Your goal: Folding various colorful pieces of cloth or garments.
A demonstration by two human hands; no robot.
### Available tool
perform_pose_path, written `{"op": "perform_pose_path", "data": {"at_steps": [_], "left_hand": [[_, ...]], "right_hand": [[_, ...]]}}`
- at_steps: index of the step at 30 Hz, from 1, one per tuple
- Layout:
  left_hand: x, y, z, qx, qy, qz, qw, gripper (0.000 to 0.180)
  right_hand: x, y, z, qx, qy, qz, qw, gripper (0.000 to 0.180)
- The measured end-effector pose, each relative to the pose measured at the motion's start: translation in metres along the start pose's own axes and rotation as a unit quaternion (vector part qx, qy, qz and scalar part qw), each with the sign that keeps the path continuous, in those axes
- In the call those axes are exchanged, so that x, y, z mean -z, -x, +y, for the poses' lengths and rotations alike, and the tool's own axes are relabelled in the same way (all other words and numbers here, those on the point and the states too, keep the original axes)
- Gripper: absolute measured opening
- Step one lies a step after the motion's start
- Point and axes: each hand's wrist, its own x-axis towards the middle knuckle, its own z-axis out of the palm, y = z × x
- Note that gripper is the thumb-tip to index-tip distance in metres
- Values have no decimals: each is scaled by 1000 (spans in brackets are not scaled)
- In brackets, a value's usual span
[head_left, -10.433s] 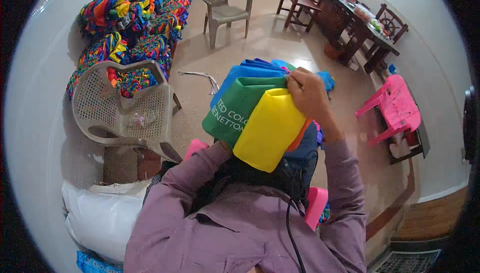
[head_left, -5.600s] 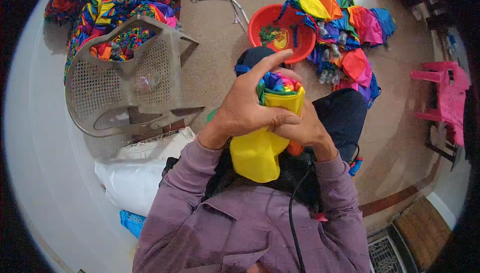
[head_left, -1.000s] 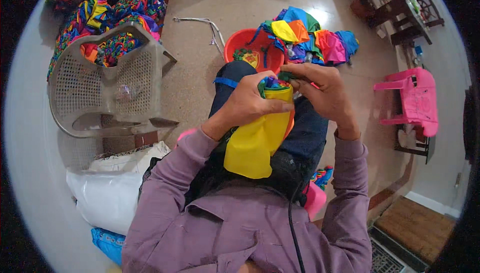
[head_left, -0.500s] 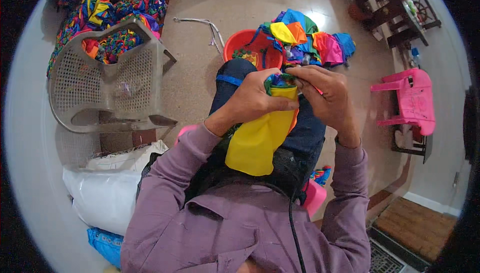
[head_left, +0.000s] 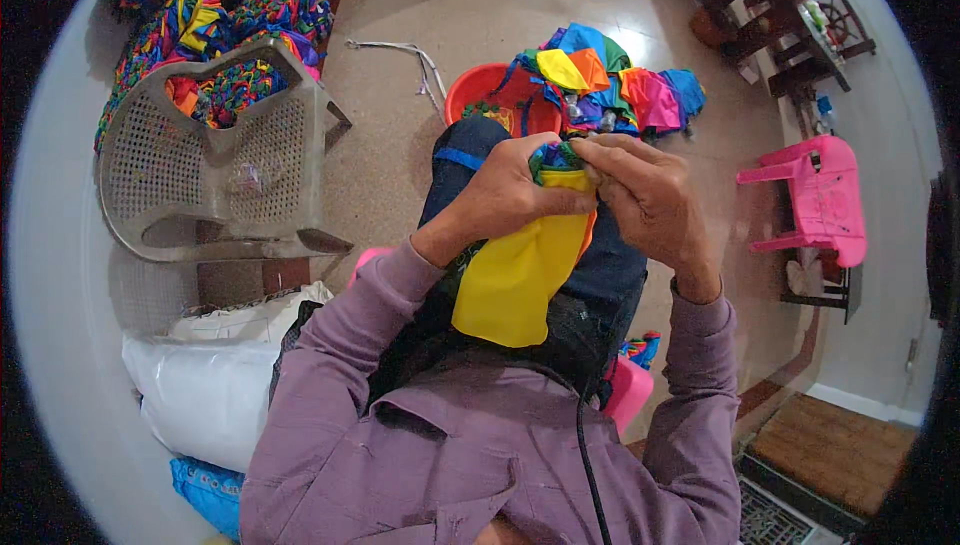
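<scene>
Above my lap I hold a multicoloured cloth piece (head_left: 515,280). Its broad yellow panel hangs down over my thighs, with a strip of orange along its right side and a bunched blue, green and purple rim at the top. My left hand (head_left: 515,185) is closed round the left of the rim, thumb lying across the yellow cloth. At the rim's right side, the fingers of my right hand (head_left: 645,185) are pinched together on its edge. Whether a smaller item sits between those fingertips is hidden.
Beyond my knees stands a red basin (head_left: 480,82) with small green pieces, beside a pile of colourful cloth pieces (head_left: 600,70) on the floor. A grey plastic chair (head_left: 215,160) and heaped cloth are at left, a white sack (head_left: 205,385) below. Right is a pink stool (head_left: 825,200).
My right fingers have shifted slightly along the rim and are bent closer to it. The left hand keeps its hold, and the cloth hangs almost as before.
</scene>
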Motion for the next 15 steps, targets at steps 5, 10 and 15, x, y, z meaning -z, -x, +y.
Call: {"op": "perform_pose_path", "data": {"at_steps": [5, 10, 15], "left_hand": [[-1, 0, 1, -24, -14, 2, 1000, 36], [-4, 4, 2, -67, -72, 15, 995, 44], [-14, -1, -16, -124, -102, 44, 986, 52]], "right_hand": [[0, -2, -6, 1, -26, 16, 1000, 23], [8, -11, -19, -4, 2, -9, 1000, 13], [8, -1, -35, -6, 68, 44, 997, 8]]}}
